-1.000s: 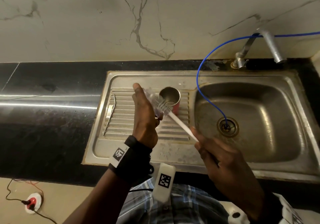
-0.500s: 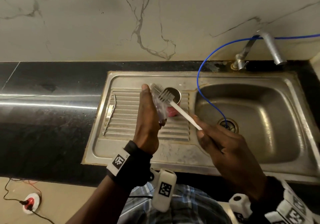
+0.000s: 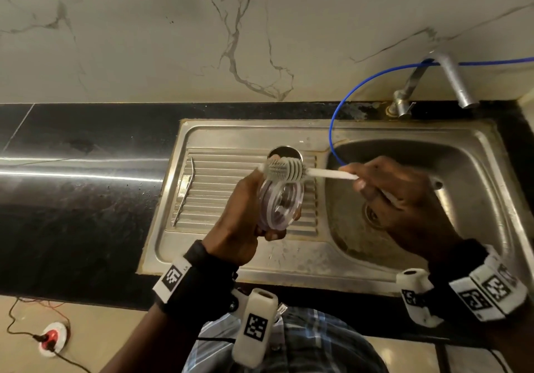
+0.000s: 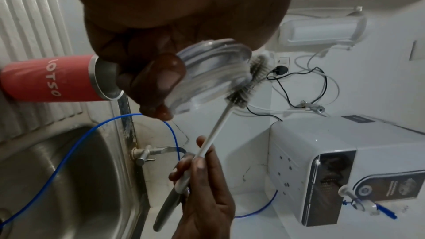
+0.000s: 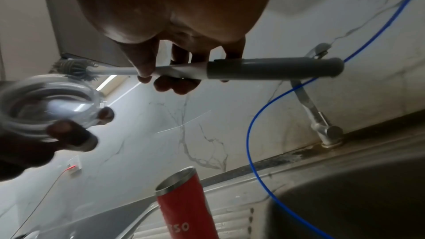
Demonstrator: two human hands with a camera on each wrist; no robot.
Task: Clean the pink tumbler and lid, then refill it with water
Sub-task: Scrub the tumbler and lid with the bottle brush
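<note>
My left hand (image 3: 245,213) grips the clear round lid (image 3: 281,202) by its rim above the drainboard, its open side turned toward me. My right hand (image 3: 384,190) holds the white-handled bottle brush (image 3: 329,173) by its handle. The grey bristle head (image 3: 286,169) lies across the lid's upper edge. In the left wrist view the lid (image 4: 207,72) is pinched by my thumb with the bristles (image 4: 253,79) against its rim. The pink tumbler (image 5: 186,204) stands upright and uncovered on the drainboard behind the lid; only its steel rim (image 3: 284,151) shows from the head.
A bent metal straw (image 3: 185,190) lies on the left of the ribbed drainboard (image 3: 219,176). The sink basin (image 3: 419,193) is to the right with a blue hose (image 3: 335,124) running into its drain. The tap (image 3: 450,80) stands at the back right. Black counter (image 3: 81,187) extends left.
The lid turned in my left hand so its open side faces me. The brush swung from a diagonal to nearly level, its head moving up onto the lid's upper edge. My right hand rose.
</note>
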